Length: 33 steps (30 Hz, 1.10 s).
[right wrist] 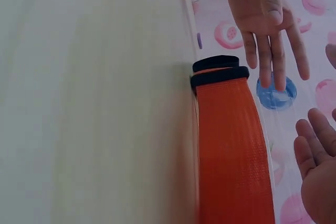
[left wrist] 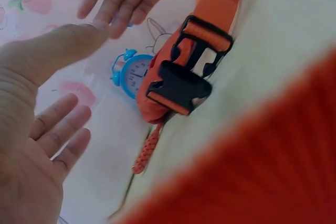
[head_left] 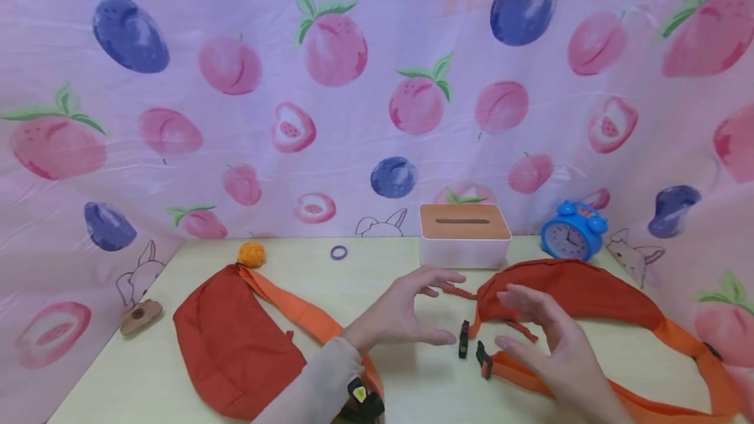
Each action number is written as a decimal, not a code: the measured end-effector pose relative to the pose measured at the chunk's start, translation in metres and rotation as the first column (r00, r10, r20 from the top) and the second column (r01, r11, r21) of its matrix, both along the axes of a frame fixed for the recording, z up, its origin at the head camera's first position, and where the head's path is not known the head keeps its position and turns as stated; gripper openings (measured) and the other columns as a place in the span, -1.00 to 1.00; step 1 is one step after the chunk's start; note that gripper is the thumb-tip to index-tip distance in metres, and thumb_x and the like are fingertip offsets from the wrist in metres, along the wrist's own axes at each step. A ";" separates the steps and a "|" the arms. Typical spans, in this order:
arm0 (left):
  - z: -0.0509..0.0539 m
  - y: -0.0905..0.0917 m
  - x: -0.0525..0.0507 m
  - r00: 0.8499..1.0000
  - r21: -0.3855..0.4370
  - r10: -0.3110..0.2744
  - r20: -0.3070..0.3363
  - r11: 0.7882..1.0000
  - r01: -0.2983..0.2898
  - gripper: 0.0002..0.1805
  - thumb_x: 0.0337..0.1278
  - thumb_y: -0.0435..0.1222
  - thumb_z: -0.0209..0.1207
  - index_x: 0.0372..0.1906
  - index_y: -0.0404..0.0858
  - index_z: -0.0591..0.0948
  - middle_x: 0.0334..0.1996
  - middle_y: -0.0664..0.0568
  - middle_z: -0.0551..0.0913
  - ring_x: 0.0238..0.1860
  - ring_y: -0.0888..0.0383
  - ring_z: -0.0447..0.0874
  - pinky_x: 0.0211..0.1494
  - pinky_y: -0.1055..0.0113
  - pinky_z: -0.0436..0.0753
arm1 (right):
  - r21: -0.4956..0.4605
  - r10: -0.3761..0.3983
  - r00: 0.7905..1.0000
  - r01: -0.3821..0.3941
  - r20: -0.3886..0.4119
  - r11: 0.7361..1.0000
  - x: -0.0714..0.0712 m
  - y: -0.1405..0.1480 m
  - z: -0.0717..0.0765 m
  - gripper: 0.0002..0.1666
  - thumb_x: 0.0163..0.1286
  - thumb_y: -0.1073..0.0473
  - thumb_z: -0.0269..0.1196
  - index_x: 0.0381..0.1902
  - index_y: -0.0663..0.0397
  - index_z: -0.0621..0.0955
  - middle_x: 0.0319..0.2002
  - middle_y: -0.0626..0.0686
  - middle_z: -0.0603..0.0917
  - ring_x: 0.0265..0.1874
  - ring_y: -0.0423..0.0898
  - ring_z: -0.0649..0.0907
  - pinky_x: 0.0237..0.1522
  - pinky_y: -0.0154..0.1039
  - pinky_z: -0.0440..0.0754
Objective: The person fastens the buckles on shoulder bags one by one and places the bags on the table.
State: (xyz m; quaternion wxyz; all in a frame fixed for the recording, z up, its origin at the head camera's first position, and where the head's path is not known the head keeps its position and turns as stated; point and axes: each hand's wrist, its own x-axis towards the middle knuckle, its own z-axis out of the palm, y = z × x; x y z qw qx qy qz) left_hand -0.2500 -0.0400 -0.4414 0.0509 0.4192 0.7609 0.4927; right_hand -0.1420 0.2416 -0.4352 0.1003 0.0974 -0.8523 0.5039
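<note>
Both hands hover above the table, palms facing each other, and neither holds anything. My left hand [head_left: 406, 311] has its fingers loosely bent, between the two bags. Across from it, my right hand [head_left: 550, 339] hovers over the red waist bag [head_left: 571, 290] and its orange strap [head_left: 642, 401]. Below and between the hands lie two black buckle halves, one a clip [head_left: 464, 339] and the other a pronged piece [head_left: 484, 360], apart from each other. The left wrist view shows the black socket half [left wrist: 178, 87] close to the pronged half [left wrist: 205, 45]. A braided zip pull [left wrist: 147, 150] hangs from the bag.
A second red bag [head_left: 235, 345] with an orange strap lies at left. Along the back stand a yarn ball [head_left: 251, 254], a purple ring [head_left: 338, 252], a tissue box [head_left: 465, 250] and a blue alarm clock [head_left: 570, 234]. A brown object [head_left: 141, 317] sits at the left edge.
</note>
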 end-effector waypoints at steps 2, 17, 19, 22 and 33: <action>-0.003 0.002 0.000 0.999 -0.021 -0.033 0.005 0.999 0.033 -0.08 0.12 -0.16 0.69 0.58 0.13 0.52 0.48 0.30 0.58 0.42 0.20 0.61 0.49 0.00 0.65 | 0.006 0.004 0.999 -0.004 0.043 1.000 0.000 0.000 -0.002 -0.09 0.45 -0.14 0.57 0.64 -0.26 0.43 0.44 -0.18 0.65 0.38 -0.13 0.63 0.31 -0.38 0.62; -0.015 0.013 -0.001 0.982 -0.182 -0.155 0.109 0.968 0.173 -0.16 0.16 -0.23 0.67 0.54 0.06 0.58 0.46 0.33 0.55 0.46 0.08 0.56 0.50 0.17 0.62 | 0.105 -0.013 0.966 -0.015 0.256 0.994 -0.010 0.003 -0.014 -0.15 0.29 -0.27 0.65 0.46 -0.30 0.59 0.30 -0.10 0.75 0.31 0.00 0.66 0.32 0.14 0.62; -0.016 0.013 -0.002 0.982 -0.211 -0.152 0.112 0.962 0.173 -0.17 0.16 -0.22 0.67 0.53 0.06 0.60 0.43 0.34 0.58 0.45 0.13 0.55 0.50 0.22 0.61 | 0.118 -0.014 0.957 -0.021 0.290 0.993 -0.011 0.002 -0.015 -0.14 0.25 -0.29 0.67 0.43 -0.29 0.62 0.29 -0.09 0.76 0.30 -0.01 0.66 0.32 0.15 0.64; -0.017 0.013 -0.003 0.982 -0.246 -0.158 0.099 0.953 0.178 -0.21 0.18 -0.21 0.66 0.52 0.03 0.62 0.41 0.32 0.64 0.44 0.19 0.56 0.49 0.27 0.59 | 0.146 -0.012 0.948 -0.037 0.317 0.989 -0.011 0.002 -0.017 -0.14 0.20 -0.28 0.69 0.40 -0.24 0.65 0.25 -0.10 0.77 0.28 0.00 0.68 0.29 0.23 0.70; -0.022 0.013 -0.005 0.976 -0.281 -0.177 0.125 0.937 0.206 -0.33 0.22 -0.25 0.64 0.41 0.06 0.69 0.30 0.36 0.72 0.37 0.32 0.59 0.51 0.29 0.54 | 0.222 -0.039 0.945 -0.037 0.326 0.974 -0.013 -0.004 -0.021 -0.40 0.20 -0.03 0.74 0.16 -0.16 0.76 -0.04 -0.20 0.82 0.09 -0.12 0.73 0.27 0.22 0.74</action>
